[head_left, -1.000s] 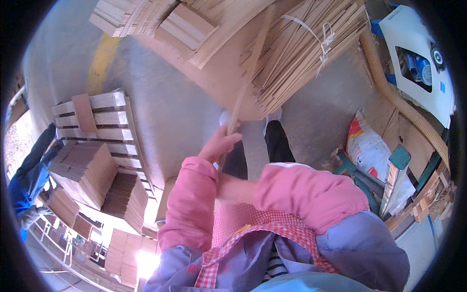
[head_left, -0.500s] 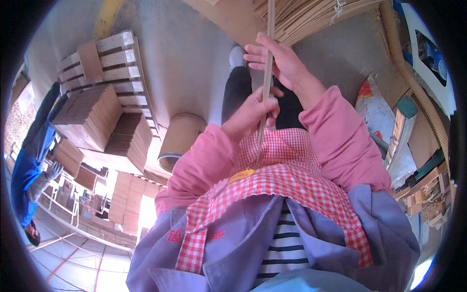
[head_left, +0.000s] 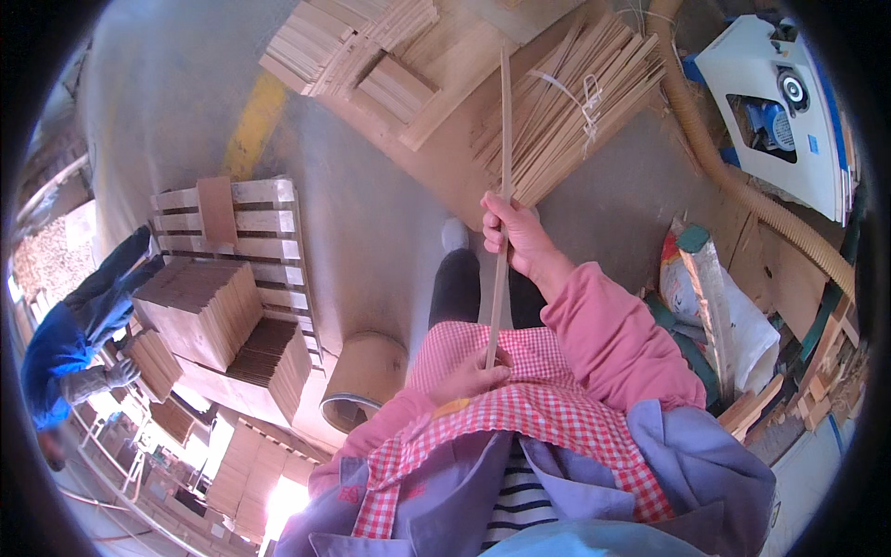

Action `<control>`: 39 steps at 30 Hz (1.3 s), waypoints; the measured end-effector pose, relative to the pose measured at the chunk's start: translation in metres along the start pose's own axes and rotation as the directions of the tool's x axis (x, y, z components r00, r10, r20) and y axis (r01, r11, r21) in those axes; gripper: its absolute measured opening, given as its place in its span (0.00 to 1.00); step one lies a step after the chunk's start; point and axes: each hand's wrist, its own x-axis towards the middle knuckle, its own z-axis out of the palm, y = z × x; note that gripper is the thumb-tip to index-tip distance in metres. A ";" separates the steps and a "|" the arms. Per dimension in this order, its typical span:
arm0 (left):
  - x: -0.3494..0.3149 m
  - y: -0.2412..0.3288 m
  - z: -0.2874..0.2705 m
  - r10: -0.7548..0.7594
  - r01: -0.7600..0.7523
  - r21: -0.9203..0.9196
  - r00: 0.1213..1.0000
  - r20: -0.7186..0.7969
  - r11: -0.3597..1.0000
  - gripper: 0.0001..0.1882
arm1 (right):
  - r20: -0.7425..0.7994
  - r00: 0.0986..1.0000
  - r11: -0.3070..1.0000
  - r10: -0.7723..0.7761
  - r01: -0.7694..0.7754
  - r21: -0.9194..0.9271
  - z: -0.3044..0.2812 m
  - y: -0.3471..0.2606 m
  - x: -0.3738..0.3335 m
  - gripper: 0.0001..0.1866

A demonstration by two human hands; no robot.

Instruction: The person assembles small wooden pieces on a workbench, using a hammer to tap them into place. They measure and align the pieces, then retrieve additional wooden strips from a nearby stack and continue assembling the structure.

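A long, thin wooden strip (head_left: 506, 130) points away from my body, close to upright in the picture. My right hand (head_left: 520, 239) is closed around its middle. Close to the red checked apron (head_left: 543, 357), my left hand (head_left: 466, 379) has its fingers at the strip's near end, partly hidden by that hand. Beyond my right hand, the strip's far end passes over a bundle of similar thin strips (head_left: 580, 111), bound with white ties and lying on a board.
More wood pieces (head_left: 348, 42) are stacked at the far left of the board. A pallet (head_left: 269, 218), stacked panels (head_left: 200, 311) and a drum (head_left: 367, 371) stand left, near a person in blue (head_left: 74, 339). Right are a ribbed hose (head_left: 766, 218), a white machine (head_left: 770, 102) and a sack (head_left: 742, 343).
My right hand, open beside the strip before, has closed around it. My left hand has slid down to the near end. The view has tilted up, showing more of the bundle and machine.
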 end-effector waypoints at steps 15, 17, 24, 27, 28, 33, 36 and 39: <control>0.067 0.210 -0.032 0.305 -0.346 -0.380 0.938 -0.165 0.858 0.11 | 0.049 0.888 0.681 -0.457 0.384 -0.623 0.017 -0.059 -0.048 0.13; 0.065 0.226 -0.026 0.313 -0.369 -0.391 0.928 -0.201 0.843 0.12 | 0.103 0.900 0.597 -0.424 0.363 -0.715 0.018 -0.039 -0.090 0.15; 0.086 0.218 0.007 0.278 -0.325 -0.332 0.943 -0.183 0.886 0.12 | 0.184 0.836 0.286 -0.516 0.371 -0.883 0.016 -0.029 -0.123 0.19; 0.090 0.204 0.027 0.282 -0.321 -0.194 0.938 -0.202 0.927 0.08 | 0.099 0.730 0.193 -0.676 0.305 -0.933 0.009 -0.036 -0.121 0.21; 0.093 0.197 0.036 0.264 -0.323 -0.303 0.939 -0.221 0.897 0.06 | 0.074 0.742 0.200 -0.667 0.274 -0.941 0.004 -0.036 -0.124 0.21; 0.101 0.155 0.031 0.353 -0.359 0.025 0.901 -0.253 0.933 0.05 | 0.159 0.929 0.459 -0.334 0.308 -0.834 -0.046 -0.035 -0.121 0.21; 0.094 0.110 0.003 0.393 -0.201 0.490 0.859 -0.328 0.848 0.11 | 0.035 0.919 0.799 -0.394 0.361 -0.481 -0.064 -0.051 -0.099 0.24; 0.070 0.055 -0.017 0.576 -0.282 0.683 0.780 -0.246 0.674 0.16 | 0.000 0.922 0.908 -0.388 0.382 -0.174 -0.056 -0.090 -0.072 0.24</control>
